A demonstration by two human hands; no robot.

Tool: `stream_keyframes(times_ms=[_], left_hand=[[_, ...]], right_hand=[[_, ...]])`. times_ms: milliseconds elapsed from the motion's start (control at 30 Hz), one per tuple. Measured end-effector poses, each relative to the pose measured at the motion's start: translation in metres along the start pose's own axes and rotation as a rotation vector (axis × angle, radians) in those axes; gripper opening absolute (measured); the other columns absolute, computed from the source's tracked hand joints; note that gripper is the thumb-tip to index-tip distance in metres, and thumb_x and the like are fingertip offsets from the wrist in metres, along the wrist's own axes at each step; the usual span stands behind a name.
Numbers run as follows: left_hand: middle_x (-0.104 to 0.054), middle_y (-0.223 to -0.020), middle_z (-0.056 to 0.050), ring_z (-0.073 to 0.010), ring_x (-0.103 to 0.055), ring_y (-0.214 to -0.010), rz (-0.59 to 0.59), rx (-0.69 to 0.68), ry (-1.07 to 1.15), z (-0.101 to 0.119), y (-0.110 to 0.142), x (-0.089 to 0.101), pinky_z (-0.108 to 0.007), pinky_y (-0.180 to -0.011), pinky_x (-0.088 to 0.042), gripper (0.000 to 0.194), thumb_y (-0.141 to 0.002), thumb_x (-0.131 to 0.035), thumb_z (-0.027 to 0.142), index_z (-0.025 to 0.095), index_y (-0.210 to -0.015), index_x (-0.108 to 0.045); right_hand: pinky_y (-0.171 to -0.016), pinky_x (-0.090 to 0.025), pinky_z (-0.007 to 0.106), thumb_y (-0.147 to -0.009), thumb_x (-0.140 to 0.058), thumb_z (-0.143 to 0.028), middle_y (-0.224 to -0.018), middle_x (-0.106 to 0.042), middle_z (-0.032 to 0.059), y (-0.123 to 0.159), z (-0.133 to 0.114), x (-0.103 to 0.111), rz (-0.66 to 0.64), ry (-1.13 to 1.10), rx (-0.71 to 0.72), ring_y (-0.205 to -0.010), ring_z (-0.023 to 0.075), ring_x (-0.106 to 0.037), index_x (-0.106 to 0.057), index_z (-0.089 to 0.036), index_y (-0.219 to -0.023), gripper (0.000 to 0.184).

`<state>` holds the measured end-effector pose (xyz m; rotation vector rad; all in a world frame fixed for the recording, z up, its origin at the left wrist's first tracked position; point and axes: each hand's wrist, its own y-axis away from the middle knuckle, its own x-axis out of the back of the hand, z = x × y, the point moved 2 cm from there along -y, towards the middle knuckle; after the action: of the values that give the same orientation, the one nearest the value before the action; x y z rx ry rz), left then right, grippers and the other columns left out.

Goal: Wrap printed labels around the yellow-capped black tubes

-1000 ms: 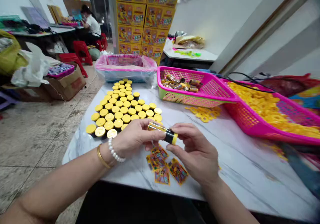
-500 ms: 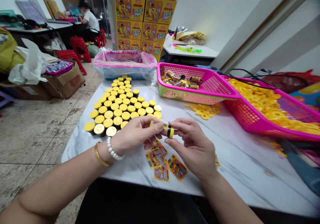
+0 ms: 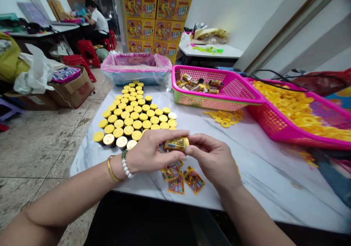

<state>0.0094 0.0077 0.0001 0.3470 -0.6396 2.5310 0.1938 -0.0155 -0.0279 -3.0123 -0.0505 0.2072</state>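
A small cylindrical tube (image 3: 176,144) with a shiny printed yellow label lies sideways between my hands above the table. My left hand (image 3: 153,149) holds it, fingers stretched along the top and thumb below. The thumb and fingers of my right hand (image 3: 215,158) pinch its right end, which they partly cover. Under my hands several printed yellow-orange cards (image 3: 194,180) lie on the table. Just left and behind stand many upright dark tubes with yellow caps (image 3: 128,121), grouped closely together.
A pink basket (image 3: 219,101) holds loose labelled tubes. Beside it, another pink basket (image 3: 276,136) is heaped with yellow rings. More yellow rings (image 3: 225,118) lie on the marbled table (image 3: 263,180). A plastic-lined basket (image 3: 134,75) stands behind the capped tubes. Far left, a person (image 3: 97,21) sits working.
The tube has been turned so its printed label faces me, and its dark section no longer shows. My left fingers have straightened over the top of it. The view has shifted slightly.
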Motion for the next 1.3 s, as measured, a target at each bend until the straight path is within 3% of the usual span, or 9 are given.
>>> stream_keyframes(times_ms=[67,167,267,533,800,900,1033,1133,1300], left_hand=[[-0.072,-0.091,-0.006,-0.0157,-0.066,-0.074,0.031,0.154,0.073,-0.004,0.0,0.0,-0.027,-0.067,-0.052,0.06,-0.082,-0.076,0.038,0.016,-0.135,-0.057],[-0.067,-0.08,-0.003,-0.0119,-0.06,-0.061,0.062,0.289,0.192,-0.009,-0.001,0.0,-0.023,-0.056,-0.047,0.044,-0.088,-0.068,0.043,0.014,-0.121,-0.062],[-0.068,-0.082,-0.005,-0.0115,-0.059,-0.064,0.036,0.301,0.275,-0.01,-0.002,0.0,-0.023,-0.058,-0.048,0.034,-0.086,-0.071,0.039,0.013,-0.108,-0.068],[-0.071,-0.101,-0.008,-0.0152,-0.065,-0.086,-0.03,0.117,0.382,-0.002,-0.001,-0.005,-0.025,-0.075,-0.052,0.027,-0.081,-0.076,0.023,0.015,-0.106,-0.073],[-0.064,-0.073,-0.001,-0.0083,-0.058,-0.054,-0.145,0.385,0.723,-0.008,-0.001,-0.005,-0.02,-0.051,-0.047,0.042,-0.084,-0.075,0.045,0.013,-0.11,-0.064],[-0.065,-0.068,-0.001,-0.0091,-0.06,-0.053,-0.188,0.425,0.734,-0.011,-0.002,-0.006,-0.018,-0.049,-0.047,0.046,-0.081,-0.078,0.05,0.013,-0.104,-0.064],[-0.057,-0.053,0.003,-0.008,-0.052,-0.04,-0.168,0.524,0.672,-0.01,0.0,-0.01,-0.017,-0.039,-0.04,0.053,-0.079,-0.07,0.067,0.016,-0.084,-0.055],[-0.058,-0.054,0.003,-0.0074,-0.05,-0.037,-0.189,0.533,0.673,-0.005,0.001,-0.012,-0.016,-0.036,-0.037,0.06,-0.076,-0.067,0.075,0.017,-0.086,-0.054],[-0.061,-0.057,0.002,-0.0071,-0.052,-0.039,-0.257,0.52,0.754,-0.005,0.0,-0.013,-0.017,-0.037,-0.04,0.058,-0.072,-0.076,0.069,0.015,-0.084,-0.057]], right_hand=[[-0.071,-0.065,0.029,-0.068,-0.092,-0.033,-0.08,-0.079,0.0014,-0.002,-0.001,0.002,0.001,0.007,-0.007,-0.073,0.0175,-0.076,-0.081,-0.025,-0.092,0.028],[-0.076,-0.066,0.034,-0.07,-0.091,-0.033,-0.085,-0.08,0.003,-0.004,-0.002,0.006,-0.047,0.003,-0.02,-0.074,0.0184,-0.076,-0.079,-0.024,-0.099,0.033],[-0.076,-0.066,0.034,-0.074,-0.088,-0.033,-0.09,-0.079,0.0033,-0.005,0.0,0.006,-0.137,-0.08,-0.077,-0.075,0.0174,-0.075,-0.078,-0.024,-0.105,0.033],[-0.047,-0.06,0.019,-0.061,-0.095,-0.035,-0.088,-0.073,-0.002,-0.006,-0.002,-0.005,-0.214,-0.373,-0.201,-0.06,0.0113,-0.07,-0.076,-0.024,-0.077,0.027],[-0.048,-0.062,0.024,-0.073,-0.088,-0.035,-0.089,-0.066,-0.0037,-0.001,-0.004,0.003,-0.229,-0.328,-0.137,-0.056,0.0115,-0.071,-0.076,-0.025,-0.081,0.017],[-0.045,-0.06,0.021,-0.078,-0.085,-0.033,-0.089,-0.061,-0.0049,0.001,-0.004,0.004,-0.203,-0.325,-0.074,-0.053,0.0102,-0.07,-0.074,-0.026,-0.081,0.013],[-0.047,-0.062,0.024,-0.08,-0.083,-0.035,-0.095,-0.064,-0.0012,0.003,-0.004,-0.001,-0.27,-0.243,-0.125,-0.054,0.0112,-0.071,-0.074,-0.028,-0.098,0.021],[-0.045,-0.062,0.024,-0.081,-0.082,-0.036,-0.103,-0.062,0.0004,0.006,-0.005,-0.001,-0.309,-0.195,-0.11,-0.052,0.01,-0.07,-0.076,-0.027,-0.1,0.022],[-0.038,-0.057,0.019,-0.082,-0.081,-0.03,-0.096,-0.056,-0.0051,0.006,-0.006,0.0,-0.28,-0.265,-0.051,-0.048,0.0061,-0.066,-0.075,-0.032,-0.091,0.011]])
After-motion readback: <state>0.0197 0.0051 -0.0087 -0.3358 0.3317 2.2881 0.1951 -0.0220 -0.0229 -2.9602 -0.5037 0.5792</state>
